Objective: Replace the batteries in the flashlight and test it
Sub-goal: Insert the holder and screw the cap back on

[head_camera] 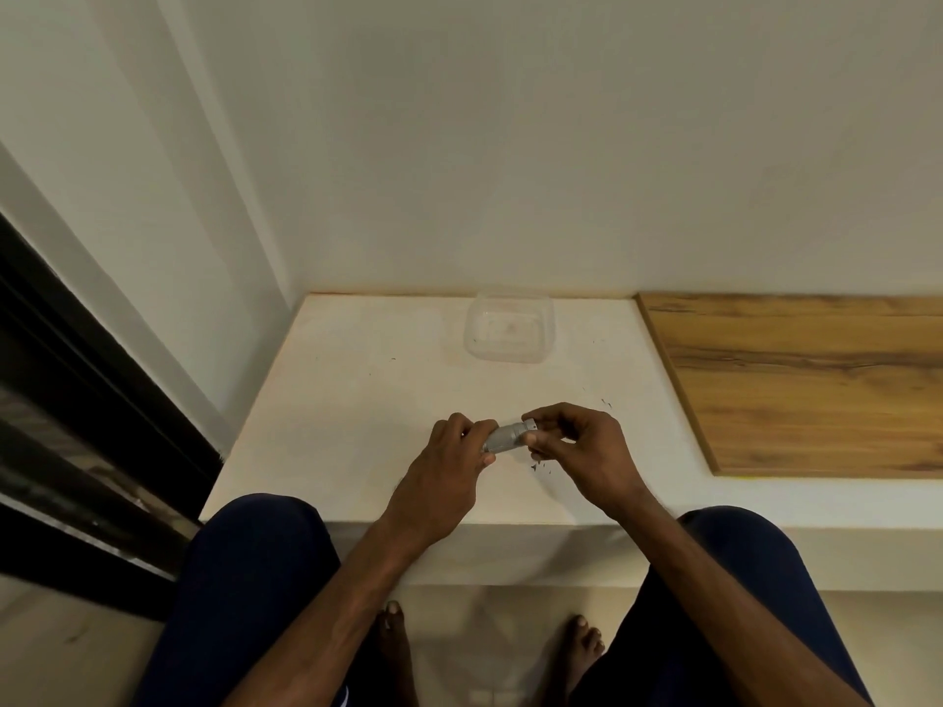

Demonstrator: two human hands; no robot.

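Fingers of both hands pinch the small silver metal flashlight (pixel 506 436) above the pale surface (pixel 357 400): left hand (pixel 449 472) grips the ridged body, right hand (pixel 576 446) the end cap. Light, rigid, probably slick; ridges look the surest hold.

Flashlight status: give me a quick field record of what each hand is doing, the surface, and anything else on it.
flashlight: small silver cylinder, held above the ledge, lying roughly level
left hand: grip on the flashlight's left end
right hand: fingertips pinching the right end cap
batteries: none visible
surface: pale ledge against the wall
other items: clear plastic container near the wall, contents unclear; wood panel at right
light: cannot tell if on
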